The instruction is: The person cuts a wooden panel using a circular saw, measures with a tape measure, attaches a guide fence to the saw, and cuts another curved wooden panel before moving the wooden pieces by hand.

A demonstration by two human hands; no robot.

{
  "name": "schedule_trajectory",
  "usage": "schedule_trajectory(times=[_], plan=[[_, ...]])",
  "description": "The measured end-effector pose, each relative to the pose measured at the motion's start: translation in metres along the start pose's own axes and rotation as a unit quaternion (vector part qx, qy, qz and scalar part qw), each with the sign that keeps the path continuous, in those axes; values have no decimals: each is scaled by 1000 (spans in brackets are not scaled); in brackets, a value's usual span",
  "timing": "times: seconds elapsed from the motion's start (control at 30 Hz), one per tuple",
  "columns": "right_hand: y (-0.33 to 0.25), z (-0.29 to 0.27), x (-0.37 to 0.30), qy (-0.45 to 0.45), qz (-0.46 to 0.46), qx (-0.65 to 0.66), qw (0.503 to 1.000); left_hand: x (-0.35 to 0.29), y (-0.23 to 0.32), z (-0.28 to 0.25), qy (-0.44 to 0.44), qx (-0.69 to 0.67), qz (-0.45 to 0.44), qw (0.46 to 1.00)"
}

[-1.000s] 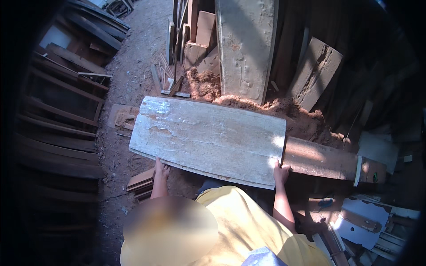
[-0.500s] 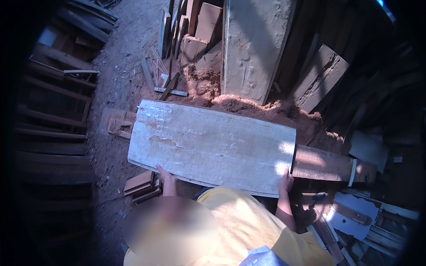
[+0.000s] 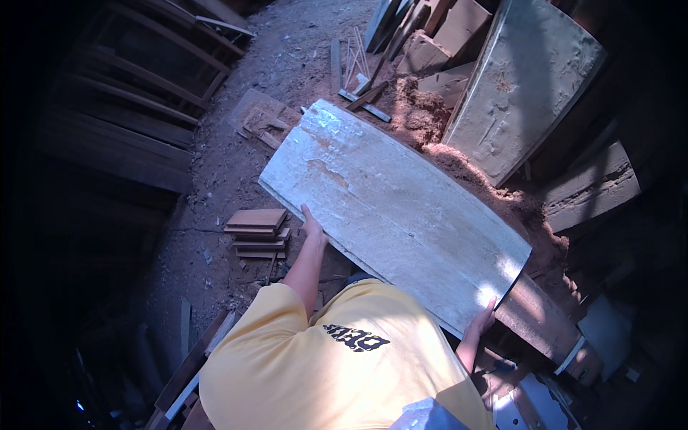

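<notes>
A wide wooden board [image 3: 401, 215] with a worn, whitish face lies in front of me, slanting from upper left to lower right. Its paint is patchy near the far left end. My left hand [image 3: 313, 228] grips the near long edge, thumb on top and the other fingers hidden underneath. At the right end, near the lower corner, my right hand [image 3: 481, 322] holds the edge with its thumb up. A brown plank [image 3: 537, 315] sticks out from beneath the board's right end; what bears the board is hidden.
A small stack of cut wood pieces [image 3: 258, 233] sits on the ground left of me. Beyond the board are heaped reddish shavings [image 3: 423, 118] and a large leaning slab [image 3: 527, 79]. Dark wooden frames [image 3: 143, 79] line the left side. Thin offcuts [image 3: 362, 93] lie at the far edge.
The whole view has turned, so board and surroundings now slant down to the right. Both hands keep their hold at about the same places on the board. My left forearm shows more fully.
</notes>
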State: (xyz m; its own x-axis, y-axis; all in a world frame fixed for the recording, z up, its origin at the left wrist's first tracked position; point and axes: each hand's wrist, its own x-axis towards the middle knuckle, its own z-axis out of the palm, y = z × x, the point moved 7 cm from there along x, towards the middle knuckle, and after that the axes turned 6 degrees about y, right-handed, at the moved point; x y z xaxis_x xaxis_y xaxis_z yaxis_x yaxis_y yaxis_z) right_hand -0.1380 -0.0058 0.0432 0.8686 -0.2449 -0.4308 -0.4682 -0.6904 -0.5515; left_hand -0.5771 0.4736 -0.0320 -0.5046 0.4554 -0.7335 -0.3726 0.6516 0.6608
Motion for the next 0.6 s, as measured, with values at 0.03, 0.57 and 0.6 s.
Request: schedule_trajectory(times=[0.03,0.57,0.6], plan=[[5,-5,-2,19,16,15,1000,-1,-2,6,3,0,2,1000],[-14,-30,-13,62,-60,-77,993,14,-8,40,-200,92,-39,975],[-18,-25,-12,42,-75,-91,992,29,1,38,-242,78,-71,965]])
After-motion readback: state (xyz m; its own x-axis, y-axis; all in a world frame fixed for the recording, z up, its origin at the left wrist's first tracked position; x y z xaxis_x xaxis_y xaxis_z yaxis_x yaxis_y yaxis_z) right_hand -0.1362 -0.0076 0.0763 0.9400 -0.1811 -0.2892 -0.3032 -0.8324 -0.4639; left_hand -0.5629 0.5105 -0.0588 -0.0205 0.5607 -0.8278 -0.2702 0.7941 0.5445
